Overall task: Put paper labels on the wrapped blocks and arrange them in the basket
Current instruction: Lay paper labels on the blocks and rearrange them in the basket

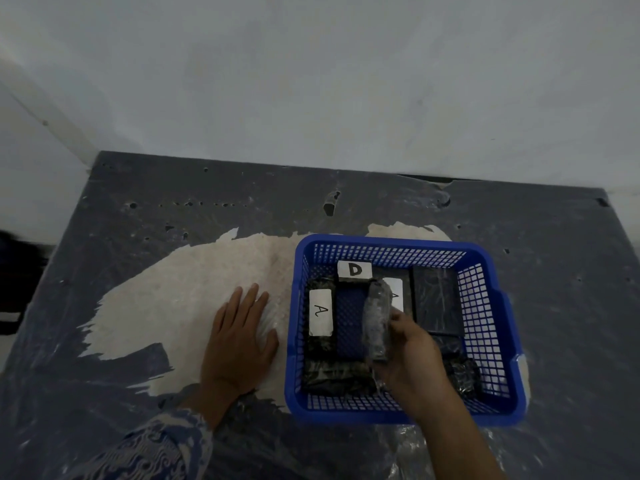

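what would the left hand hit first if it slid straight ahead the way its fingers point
Probably nothing: the left hand lies flat, fingers pointing up the table, left of the basket; that path looks free.

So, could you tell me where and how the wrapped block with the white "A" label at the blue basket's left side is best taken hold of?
Probably from above, pinching the long sides of the plastic-wrapped dark block with the white "A" label. It lies flat, lengthwise along the left wall of the blue plastic basket, so that side looks tight; the bare basket floor on its right leaves finger room. Grip below the paper label to avoid creasing it.

"D" label (354,270) on rear block; "A" label (320,312) on left block
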